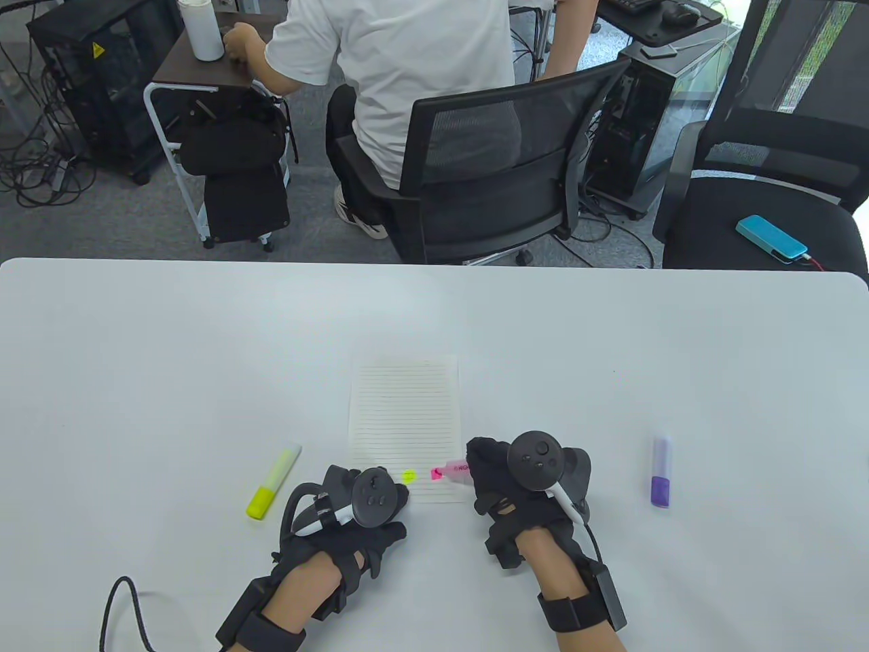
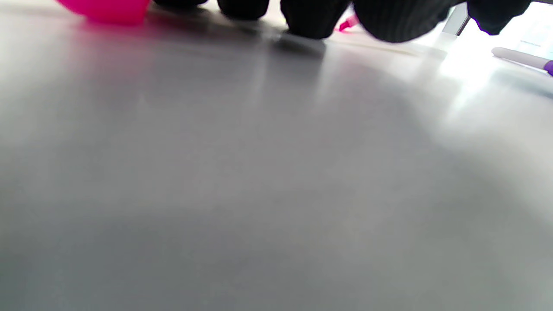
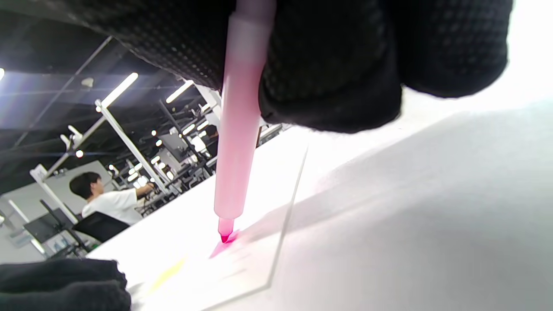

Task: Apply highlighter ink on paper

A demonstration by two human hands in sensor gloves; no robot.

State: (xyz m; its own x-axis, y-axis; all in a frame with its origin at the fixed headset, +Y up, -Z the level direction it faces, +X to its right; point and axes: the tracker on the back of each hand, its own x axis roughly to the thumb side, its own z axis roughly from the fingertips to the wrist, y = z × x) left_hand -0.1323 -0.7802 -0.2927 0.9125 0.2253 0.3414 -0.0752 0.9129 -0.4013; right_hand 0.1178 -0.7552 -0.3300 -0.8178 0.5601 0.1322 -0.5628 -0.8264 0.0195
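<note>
A lined paper (image 1: 404,407) lies in the middle of the white table. My right hand (image 1: 483,470) grips an uncapped pink highlighter (image 1: 456,468) and presses its tip on the paper's lower right part, where a pink mark (image 1: 436,475) shows. In the right wrist view the highlighter (image 3: 237,142) stands steeply with its tip on the paper (image 3: 268,181). A yellow-green dot (image 1: 408,477) sits to the left of the pink mark. My left hand (image 1: 394,502) rests at the paper's lower left corner, fingers curled. A pink cap (image 2: 108,11) sits by its fingers (image 2: 311,17).
A capped yellow highlighter (image 1: 273,481) lies left of my left hand. A capped purple highlighter (image 1: 661,472) lies to the right and also shows in the left wrist view (image 2: 518,56). Office chairs (image 1: 489,183) and a seated person stand beyond the table's far edge.
</note>
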